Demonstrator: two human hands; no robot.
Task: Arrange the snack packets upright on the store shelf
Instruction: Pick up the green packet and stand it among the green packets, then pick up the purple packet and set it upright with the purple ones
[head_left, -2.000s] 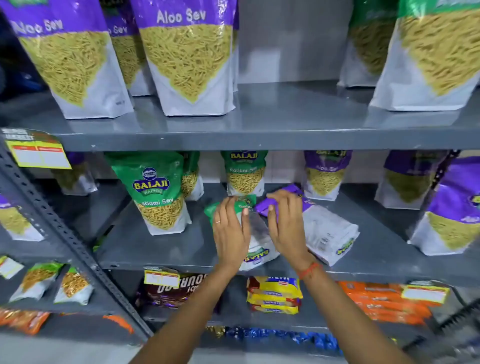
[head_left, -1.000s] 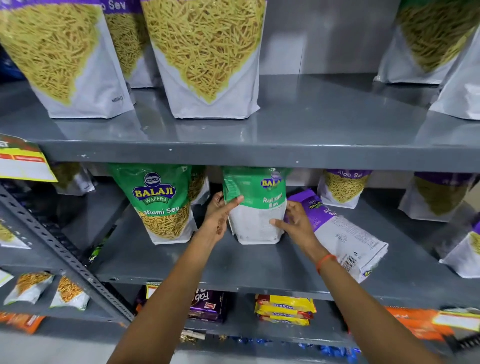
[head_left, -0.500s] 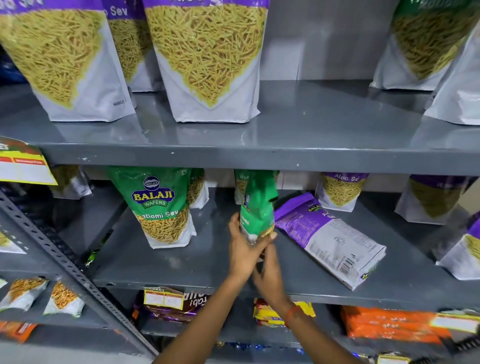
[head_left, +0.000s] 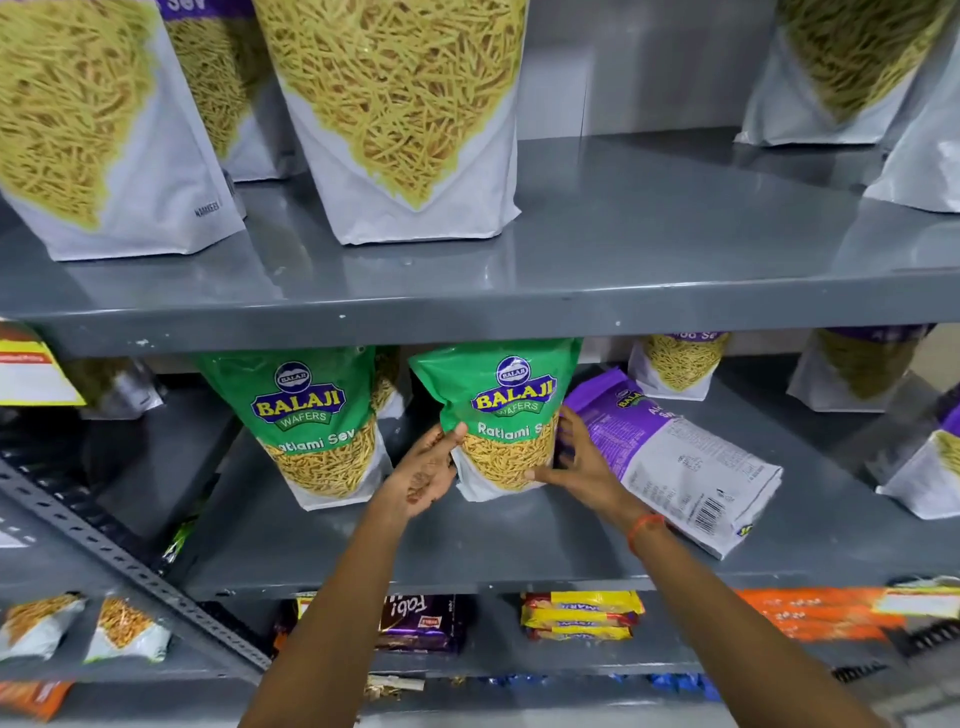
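Note:
A green Ratlami Sev packet (head_left: 501, 415) stands upright on the grey middle shelf (head_left: 467, 551), front facing me. My left hand (head_left: 428, 470) touches its lower left edge with fingers spread, and my right hand (head_left: 576, 462) cups its lower right edge. Beside it on the left stands another green Ratlami Sev packet (head_left: 317, 421). Just right of my right hand a purple Aloo Sev packet (head_left: 675, 457) lies flat on its face, back side up.
Large sev pouches (head_left: 400, 114) stand on the upper shelf (head_left: 519, 306). Smaller purple packets (head_left: 680, 364) stand at the back of the middle shelf. Biscuit packs (head_left: 582, 616) and orange packs (head_left: 815, 613) lie on the lower shelf. A slanted metal rack post (head_left: 130, 566) runs at left.
The green packet, edge-on in both hands half a second ago, now faces front and stands on the shelf. My hands have moved apart to its two sides.

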